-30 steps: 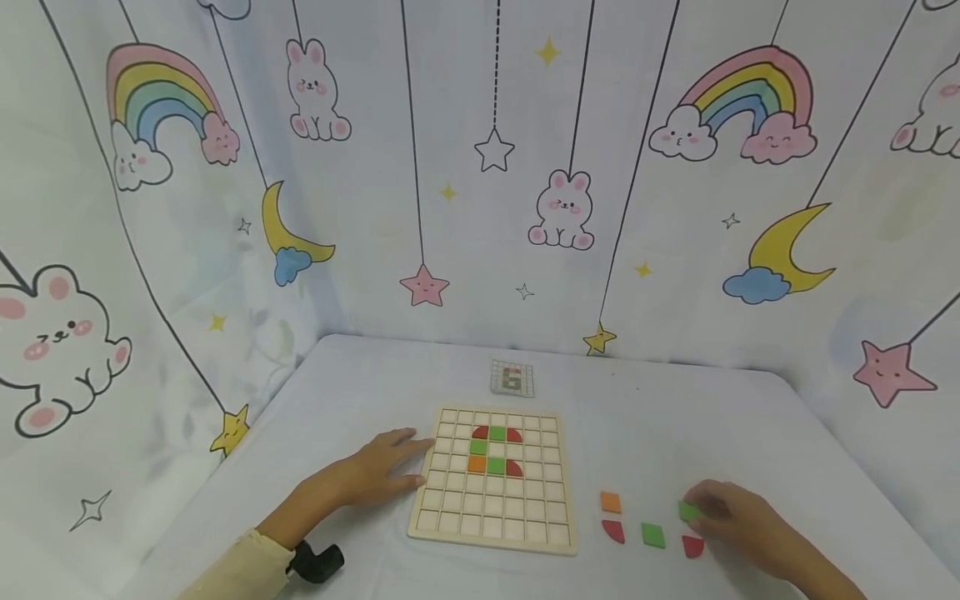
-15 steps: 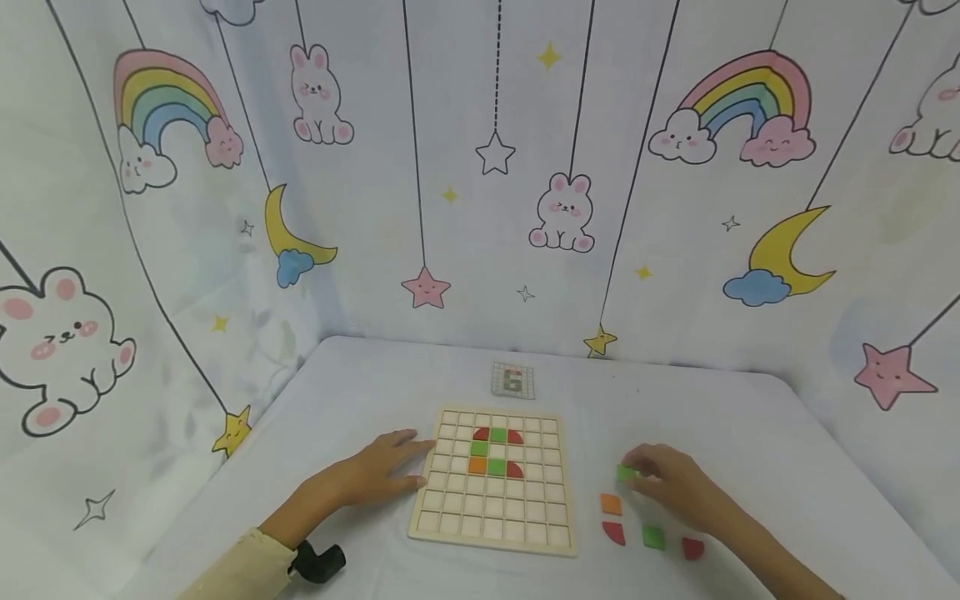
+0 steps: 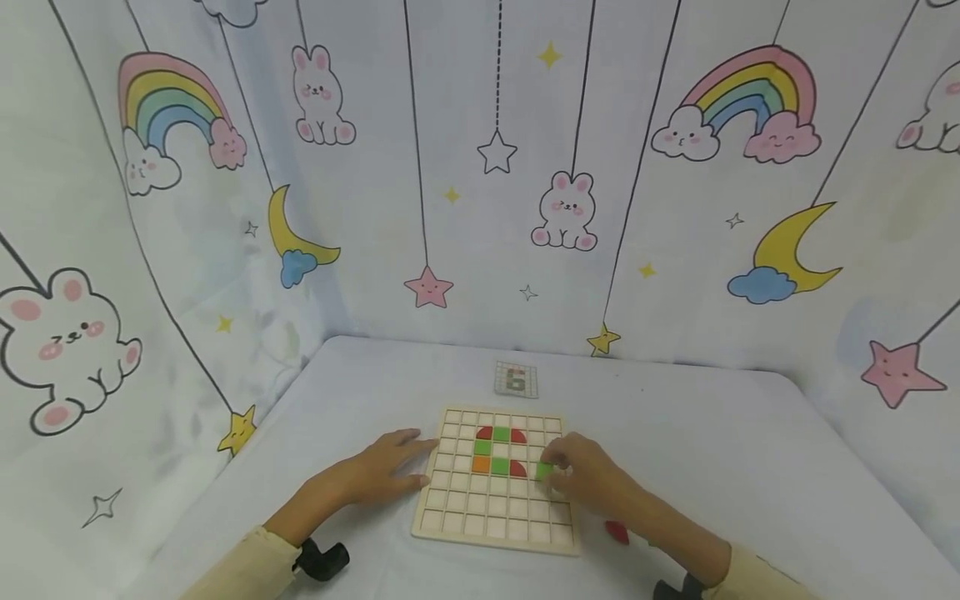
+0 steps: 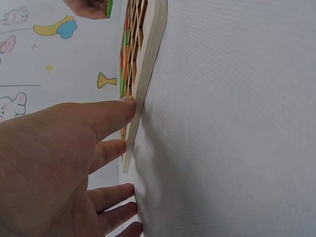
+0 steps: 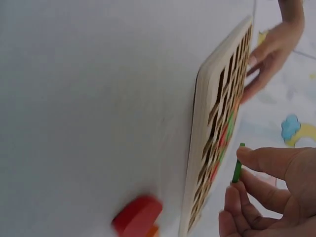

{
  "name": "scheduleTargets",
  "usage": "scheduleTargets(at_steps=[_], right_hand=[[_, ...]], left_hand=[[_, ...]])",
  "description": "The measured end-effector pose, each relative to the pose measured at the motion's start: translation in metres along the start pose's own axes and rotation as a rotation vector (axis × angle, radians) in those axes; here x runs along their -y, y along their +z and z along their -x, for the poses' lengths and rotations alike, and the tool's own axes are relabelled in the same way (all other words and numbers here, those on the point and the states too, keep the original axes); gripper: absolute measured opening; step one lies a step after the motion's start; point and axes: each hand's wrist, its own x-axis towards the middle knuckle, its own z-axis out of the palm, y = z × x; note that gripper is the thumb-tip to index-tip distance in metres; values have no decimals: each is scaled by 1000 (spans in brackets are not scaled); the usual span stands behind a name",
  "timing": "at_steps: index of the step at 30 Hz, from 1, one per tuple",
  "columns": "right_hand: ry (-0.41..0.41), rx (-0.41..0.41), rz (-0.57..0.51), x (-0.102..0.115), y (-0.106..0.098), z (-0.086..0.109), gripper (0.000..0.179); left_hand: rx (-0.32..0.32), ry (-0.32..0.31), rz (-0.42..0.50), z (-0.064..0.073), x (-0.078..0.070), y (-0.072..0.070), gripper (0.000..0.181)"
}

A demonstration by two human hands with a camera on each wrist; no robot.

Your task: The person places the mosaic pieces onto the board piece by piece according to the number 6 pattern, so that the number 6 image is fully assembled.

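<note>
A wooden grid board [image 3: 495, 529] lies on the white table, with several green, red and orange tiles set in its upper cells. My left hand [image 3: 378, 468] rests along the board's left edge; in the left wrist view its thumb and index fingertips [image 4: 127, 101] touch the edge, fingers fairly straight. My right hand [image 3: 588, 475] is over the board's right side and pinches a green square tile [image 3: 544, 471] between thumb and fingers. From the right wrist view, the green tile [image 5: 238, 163] appears edge-on, held above the board's surface. A red quarter-round tile [image 3: 617, 532] lies right of the board, below my right forearm.
A small card [image 3: 516, 380] with a coloured figure on a grid lies beyond the board. Black wrist straps [image 3: 322, 561] sit on both forearms. A fabric backdrop [image 3: 480, 225] with printed rabbits, stars and rainbows stands behind the table.
My right hand has picked up a green tile from the loose ones at the right and carried it left over the board. The left hand has stayed at the board's edge.
</note>
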Motion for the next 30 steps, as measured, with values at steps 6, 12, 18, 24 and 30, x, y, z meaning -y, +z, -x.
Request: scheduleTargets(at_steps=[6, 12, 18, 24, 30], right_hand=[[-73, 75, 10, 15, 18, -8, 18], [-84, 93, 40, 18, 26, -9, 14], [-97, 104, 35, 17, 26, -10, 15], [-138, 111, 22, 17, 25, -9, 11], [-189, 88, 65, 12, 25, -6, 11]], left_hand=[[-1, -10, 5, 0, 0, 1, 64], [-5, -3, 4, 0, -1, 0, 64], [2, -12, 0, -1, 1, 0, 64], [-3, -4, 0, -1, 1, 0, 64], [-10, 0, 5, 0, 1, 1, 63]])
